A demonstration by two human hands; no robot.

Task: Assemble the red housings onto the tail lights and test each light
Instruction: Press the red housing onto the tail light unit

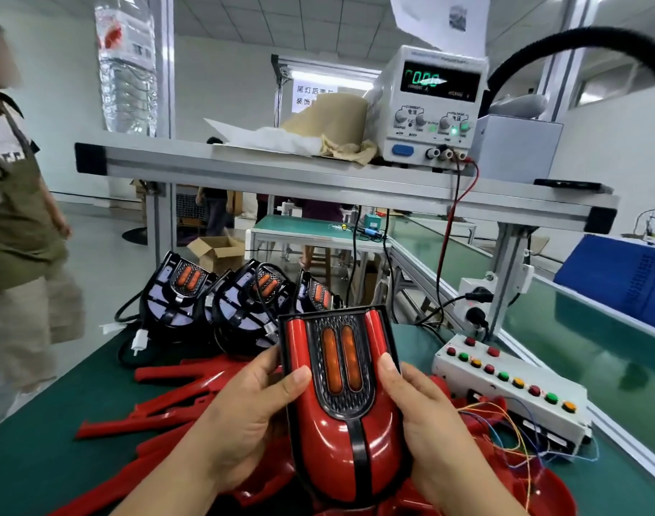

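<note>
Head view: the red housing sits over a tail light, held above the green bench. The left hand grips its left edge and the right hand its right edge, both thumbs pressing the red rims. Likely the seating step: squeeze evenly down both rims and check that the black mesh panel lies flush all round before going to the button box. Bare tail lights wait behind, loose housings lie beneath, and the power supply appears to read zeros.
</note>
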